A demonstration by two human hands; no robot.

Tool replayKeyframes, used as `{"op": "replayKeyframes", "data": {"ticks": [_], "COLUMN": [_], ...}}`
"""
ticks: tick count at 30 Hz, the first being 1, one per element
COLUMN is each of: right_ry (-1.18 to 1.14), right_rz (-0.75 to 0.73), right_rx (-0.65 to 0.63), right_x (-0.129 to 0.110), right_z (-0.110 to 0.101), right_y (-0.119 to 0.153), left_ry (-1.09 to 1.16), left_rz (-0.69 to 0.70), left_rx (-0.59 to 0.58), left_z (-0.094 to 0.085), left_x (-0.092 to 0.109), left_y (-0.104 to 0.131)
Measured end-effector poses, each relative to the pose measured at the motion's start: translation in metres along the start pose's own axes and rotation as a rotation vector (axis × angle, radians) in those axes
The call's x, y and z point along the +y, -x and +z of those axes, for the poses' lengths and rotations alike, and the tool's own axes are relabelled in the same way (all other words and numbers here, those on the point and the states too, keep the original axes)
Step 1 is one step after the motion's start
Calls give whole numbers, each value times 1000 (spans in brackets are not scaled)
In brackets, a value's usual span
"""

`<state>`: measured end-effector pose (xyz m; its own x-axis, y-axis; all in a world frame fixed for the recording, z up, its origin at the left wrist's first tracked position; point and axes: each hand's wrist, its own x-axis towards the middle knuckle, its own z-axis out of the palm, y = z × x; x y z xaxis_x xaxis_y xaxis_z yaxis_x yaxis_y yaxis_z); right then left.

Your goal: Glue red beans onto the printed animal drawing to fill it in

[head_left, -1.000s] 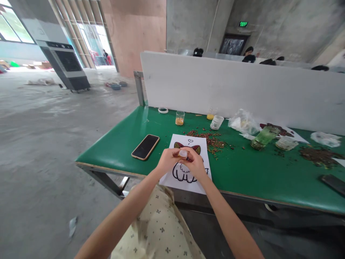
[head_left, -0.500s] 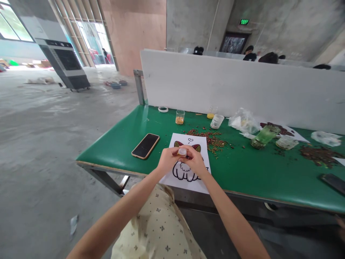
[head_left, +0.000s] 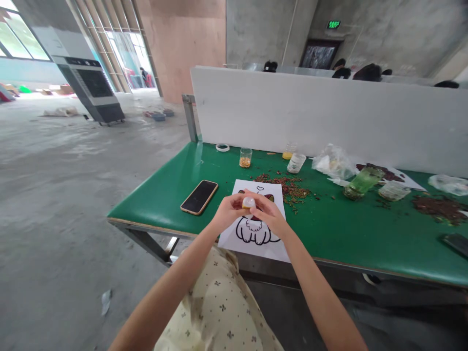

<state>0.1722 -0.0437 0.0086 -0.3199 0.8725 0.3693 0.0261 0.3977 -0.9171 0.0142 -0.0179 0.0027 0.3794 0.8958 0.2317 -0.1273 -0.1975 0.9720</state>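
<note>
Between my left hand and my right hand is a small container with a whitish round end and a yellow band. The fingers of both hands are closed around it, and most of its body is hidden by them. Under my hands lies a white sheet of paper with a black-outlined cartoon animal. Dark red and green bits fill part of its ear; the rest of the head is largely covered by my hands. Loose reddish and green grains are heaped beside the paper's upper right edge.
A phone lies left of the paper on the green table. Farther back stand a cup of yellow-orange grains, a tape roll and a whitish cup. A green jar lies to the right. A white panel bounds the back.
My hands have shifted slightly, and the container's whitish end now shows more fully, with its yellow band in sight. The whole view has moved a little.
</note>
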Motion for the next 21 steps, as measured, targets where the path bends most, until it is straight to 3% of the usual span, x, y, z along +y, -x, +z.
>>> {"op": "replayKeyframes", "data": {"ticks": [3,8,14,21], "right_ry": [-82,-131,-167,-112], "right_rz": [11,-1,35,68], "right_rx": [74,231,167,11], "right_x": [1,4,2,12], "right_z": [-1,5,11,10], "right_y": [-3,-6,-6,0], "left_ry": [60,-48,-212,-274], "left_rz": [4,80,127,122], "left_rx": [-31,-84,-38,-106], "left_z": [-1,5,7,-4], "left_x": [-1,2,6,4], "left_y": [0,3,6,6]}}
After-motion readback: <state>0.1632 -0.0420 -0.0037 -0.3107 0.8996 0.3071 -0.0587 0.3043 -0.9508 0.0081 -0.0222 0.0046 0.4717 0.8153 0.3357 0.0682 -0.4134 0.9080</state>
